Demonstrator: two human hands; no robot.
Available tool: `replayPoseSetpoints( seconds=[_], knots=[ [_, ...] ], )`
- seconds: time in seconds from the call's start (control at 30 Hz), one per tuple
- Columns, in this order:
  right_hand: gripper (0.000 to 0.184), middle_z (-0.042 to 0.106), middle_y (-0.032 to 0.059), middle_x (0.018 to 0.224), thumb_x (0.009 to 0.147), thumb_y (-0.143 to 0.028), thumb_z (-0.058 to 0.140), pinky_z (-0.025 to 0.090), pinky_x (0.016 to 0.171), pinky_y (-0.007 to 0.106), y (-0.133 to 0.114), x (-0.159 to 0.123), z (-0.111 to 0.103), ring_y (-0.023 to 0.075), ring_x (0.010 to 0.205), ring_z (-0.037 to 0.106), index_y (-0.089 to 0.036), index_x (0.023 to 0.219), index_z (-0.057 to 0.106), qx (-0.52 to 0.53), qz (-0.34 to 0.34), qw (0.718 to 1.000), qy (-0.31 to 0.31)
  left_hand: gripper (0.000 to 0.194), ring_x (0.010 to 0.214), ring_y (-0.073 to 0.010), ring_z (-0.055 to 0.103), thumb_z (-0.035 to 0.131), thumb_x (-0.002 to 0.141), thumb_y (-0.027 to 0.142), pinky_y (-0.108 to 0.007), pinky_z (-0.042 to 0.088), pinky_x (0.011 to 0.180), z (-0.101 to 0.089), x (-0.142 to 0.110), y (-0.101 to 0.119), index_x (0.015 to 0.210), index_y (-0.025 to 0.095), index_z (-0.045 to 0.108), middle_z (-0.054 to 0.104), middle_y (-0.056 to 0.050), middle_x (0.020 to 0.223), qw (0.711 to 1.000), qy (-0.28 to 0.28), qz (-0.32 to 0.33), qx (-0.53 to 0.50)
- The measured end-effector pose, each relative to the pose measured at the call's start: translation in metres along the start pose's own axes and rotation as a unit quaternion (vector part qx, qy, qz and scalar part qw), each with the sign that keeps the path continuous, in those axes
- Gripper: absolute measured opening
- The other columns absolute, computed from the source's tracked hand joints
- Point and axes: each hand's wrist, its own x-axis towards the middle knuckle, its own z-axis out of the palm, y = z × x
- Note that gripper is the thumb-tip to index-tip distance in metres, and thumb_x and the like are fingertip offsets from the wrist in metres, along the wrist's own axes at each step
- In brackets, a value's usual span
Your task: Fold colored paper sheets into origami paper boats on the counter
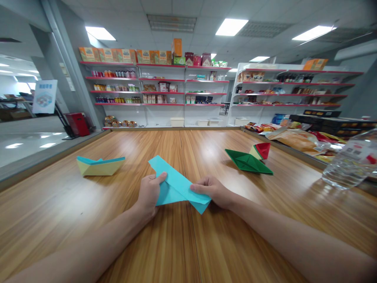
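Observation:
Between both hands, above the wooden table (pixel 141 243), is a sheet of light-blue folded paper (pixel 178 184), tilted down to the right. My left hand (pixel 149 194) pinches its left side, thumb on top and fingers hidden underneath. My right hand (pixel 214 192) grips the right part the same way, thumb lying on the folded band. A pointed flap sticks out below near the right thumb. To the left stands a yellow and blue paper boat (pixel 100 167). On the right lies a green paper boat (pixel 247 162), with a red and cream folded paper piece (pixel 261 151) just behind it.
A clear plastic bottle (pixel 349 163) stands at the table's right edge. Beyond that edge are snack bags (pixel 297 137) and black boxes (pixel 332 124). White shelves (pixel 161 112) with packaged goods line the back. A sign stand (pixel 44 97) is at far left.

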Motion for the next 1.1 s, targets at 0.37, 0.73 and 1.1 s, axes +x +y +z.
replayPoseSetpoints(
  seconds=[0.37, 0.73, 1.1],
  knots=[
    [0.027, 0.047, -0.0045, 0.035, 0.062, -0.032, 0.070, 0.017, 0.027, 0.018, 0.001, -0.006, -0.013, 0.0038, 0.026, 0.034, -0.011, 0.050, 0.059, 0.132, 0.026, 0.978, -0.158, 0.023, 0.045, -0.0150, 0.056, 0.073, 0.061, 0.029, -0.027, 0.047, 0.047, 0.004, 0.000, 0.003, 0.063, 0.012, 0.058, 0.061, -0.002, 0.054, 0.994, -0.014, -0.058, -0.089],
    [0.035, 0.038, -0.0065, 0.037, 0.067, -0.034, 0.064, 0.017, 0.032, 0.019, 0.004, -0.004, 0.002, 0.0040, 0.030, 0.030, -0.016, 0.044, 0.045, 0.124, -0.018, 0.992, 0.008, 0.067, 0.074, -0.0160, 0.064, 0.069, 0.075, 0.036, -0.026, 0.050, 0.063, 0.005, 0.008, -0.007, 0.132, 0.018, 0.038, 0.064, -0.008, 0.093, 0.995, 0.029, 0.089, -0.029],
    [0.031, 0.042, -0.0027, 0.053, 0.079, -0.017, 0.048, 0.028, 0.050, 0.023, -0.002, -0.008, 0.031, 0.0082, 0.050, 0.040, -0.017, 0.050, 0.037, -0.383, -0.172, 0.897, 0.134, 0.058, 0.132, -0.0258, 0.033, 0.055, 0.085, 0.039, -0.039, 0.036, 0.104, 0.011, -0.010, 0.000, 0.138, 0.022, 0.038, 0.041, -0.010, 0.142, 0.953, -0.112, 0.213, 0.184]
  ],
)
